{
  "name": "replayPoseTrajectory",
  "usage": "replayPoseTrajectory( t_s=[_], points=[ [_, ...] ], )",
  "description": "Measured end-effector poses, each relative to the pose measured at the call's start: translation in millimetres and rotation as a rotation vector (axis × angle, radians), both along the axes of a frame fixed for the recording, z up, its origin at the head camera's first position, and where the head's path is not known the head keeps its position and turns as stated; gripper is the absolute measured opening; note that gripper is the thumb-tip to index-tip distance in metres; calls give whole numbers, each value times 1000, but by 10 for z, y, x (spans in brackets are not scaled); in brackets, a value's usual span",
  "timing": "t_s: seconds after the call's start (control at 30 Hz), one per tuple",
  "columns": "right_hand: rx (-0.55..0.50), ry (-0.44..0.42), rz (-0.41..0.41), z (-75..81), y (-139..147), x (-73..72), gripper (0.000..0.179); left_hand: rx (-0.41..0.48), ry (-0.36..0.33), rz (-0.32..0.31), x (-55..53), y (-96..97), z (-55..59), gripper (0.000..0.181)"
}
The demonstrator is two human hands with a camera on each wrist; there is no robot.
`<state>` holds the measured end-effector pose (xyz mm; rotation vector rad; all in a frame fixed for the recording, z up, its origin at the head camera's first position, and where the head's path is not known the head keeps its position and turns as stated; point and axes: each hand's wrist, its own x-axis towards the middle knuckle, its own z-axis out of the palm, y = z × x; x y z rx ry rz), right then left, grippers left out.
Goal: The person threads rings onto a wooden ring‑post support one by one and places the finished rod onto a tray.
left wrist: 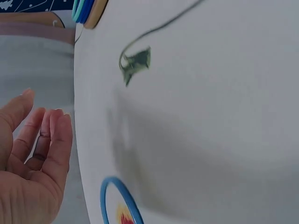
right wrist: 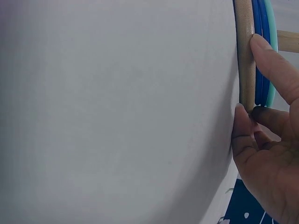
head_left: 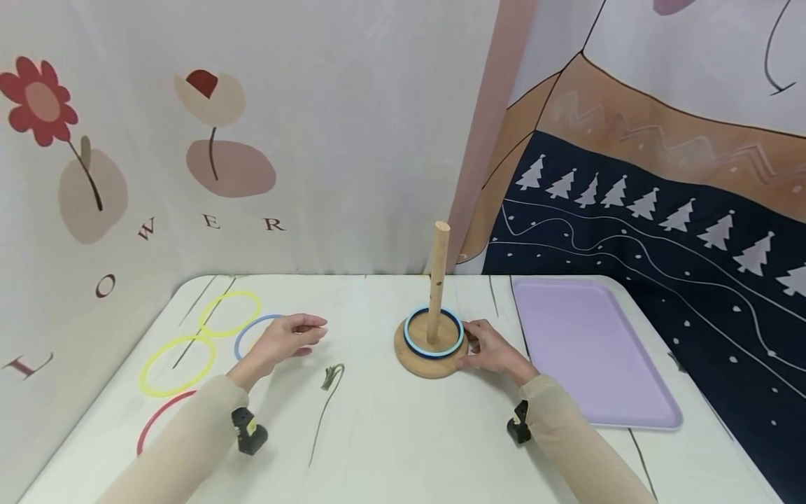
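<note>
A round wooden base (head_left: 431, 372) with an upright peg (head_left: 438, 280) stands on the table. Around the peg lie a light blue ring (right wrist: 270, 56) on top and dark blue rings (right wrist: 260, 70) beneath it. My right hand (head_left: 494, 351) grips the base's right edge, thumb on its upper face and fingers at its rim. My left hand (head_left: 285, 343) is raised above the table, its fingers relaxed and apart from the thumb, holding nothing. Just left of it a loose blue ring (head_left: 238, 343) lies flat, partly hidden by that hand.
Two yellow rings (head_left: 143, 373) lie at the table's left, with a red ring (head_left: 146, 428) partly under the left sleeve. A lilac tray (head_left: 592, 350) lies at the right. Behind the table hangs a printed curtain (head_left: 352, 140). The white tablecloth bears a printed green flower (head_left: 329, 378).
</note>
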<state>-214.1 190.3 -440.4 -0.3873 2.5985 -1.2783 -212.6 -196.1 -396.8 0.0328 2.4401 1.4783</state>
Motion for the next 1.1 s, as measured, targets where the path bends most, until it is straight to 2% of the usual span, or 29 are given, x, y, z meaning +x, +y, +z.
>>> replayPoseTrajectory(
  t_s=[0.3, 0.6, 0.83, 1.1],
  points=[
    [12, -21, -16, -9, 7, -17, 81, -54, 27, -14, 178, -477, 28, 53],
    [4, -16, -7, -14, 1, -15, 81, -129, 6, -1, 349, -948, 8, 53],
    [8, -25, -12, -27, -2, -21, 81, -206, -6, -16, 461, -1227, 10, 58],
    [-16, -11, 23, -14, 9, -11, 79, -242, -9, -52, 544, -1488, -33, 55]
  ],
)
